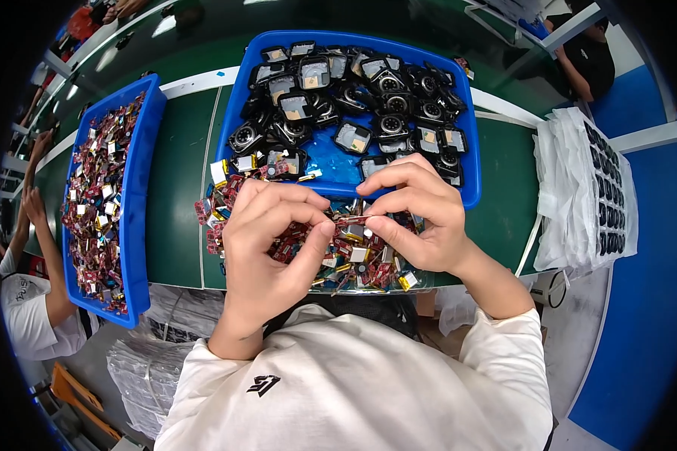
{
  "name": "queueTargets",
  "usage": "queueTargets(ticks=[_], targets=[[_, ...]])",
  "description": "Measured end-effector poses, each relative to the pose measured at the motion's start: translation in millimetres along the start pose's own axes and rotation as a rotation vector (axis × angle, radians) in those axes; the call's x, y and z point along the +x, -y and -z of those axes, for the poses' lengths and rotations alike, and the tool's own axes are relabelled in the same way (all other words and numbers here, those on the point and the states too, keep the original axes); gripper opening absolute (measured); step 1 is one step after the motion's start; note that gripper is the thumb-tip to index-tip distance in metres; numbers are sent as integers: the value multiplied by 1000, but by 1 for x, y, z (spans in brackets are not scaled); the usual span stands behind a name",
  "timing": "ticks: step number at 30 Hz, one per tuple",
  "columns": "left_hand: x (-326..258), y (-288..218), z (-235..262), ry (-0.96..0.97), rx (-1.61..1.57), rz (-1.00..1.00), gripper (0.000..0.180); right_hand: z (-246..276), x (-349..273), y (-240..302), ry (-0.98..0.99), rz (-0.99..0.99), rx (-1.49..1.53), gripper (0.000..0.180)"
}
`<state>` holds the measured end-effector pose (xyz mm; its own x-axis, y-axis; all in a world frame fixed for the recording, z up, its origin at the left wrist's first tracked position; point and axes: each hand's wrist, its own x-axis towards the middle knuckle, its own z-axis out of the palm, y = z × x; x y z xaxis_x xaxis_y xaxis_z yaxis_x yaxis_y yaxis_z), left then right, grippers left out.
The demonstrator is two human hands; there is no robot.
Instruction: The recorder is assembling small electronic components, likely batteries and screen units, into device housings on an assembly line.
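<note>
Between my two hands is a small red circuit board (350, 221), held level above the pile. My left hand (267, 240) pinches its left end with thumb and forefinger. The thumb and forefinger of my right hand (423, 214) close on the other end, while its remaining fingers curl above. Below them lies a loose pile of red circuit boards (361, 259) with small silver and yellow battery cells attached. Just beyond my fingertips is a blue bin (470, 169) of black smartwatch cases (393, 125), some showing pale inner faces and others round sensor backs.
A long blue bin (133, 233) full of similar boards stands at the left on the green table (177, 188). On the right are stacked trays of black parts (608, 188) in white film. Wrapped bundles (147, 368) sit below the table. Another person's hands (36, 203) are at far left.
</note>
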<state>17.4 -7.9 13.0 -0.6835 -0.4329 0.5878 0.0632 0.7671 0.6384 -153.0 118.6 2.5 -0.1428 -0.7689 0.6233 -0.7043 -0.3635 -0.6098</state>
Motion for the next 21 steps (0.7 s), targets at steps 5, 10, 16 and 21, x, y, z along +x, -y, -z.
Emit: queueTargets(ticks=[5, 10, 16, 21], targets=[[1, 4, 4, 50, -48, 73, 17, -2, -6, 1, 55, -154, 174, 6], [7, -7, 2, 66, 85, -152, 34, 0, -10, 3, 50, -598, 693, 8], [5, 2, -6, 27, 83, -167, 23, 0, -7, 6, 105, -582, 683, 16], [3, 0, -6, 56, 0, -141, 19, -3, -10, 2, 54, -521, 641, 19]])
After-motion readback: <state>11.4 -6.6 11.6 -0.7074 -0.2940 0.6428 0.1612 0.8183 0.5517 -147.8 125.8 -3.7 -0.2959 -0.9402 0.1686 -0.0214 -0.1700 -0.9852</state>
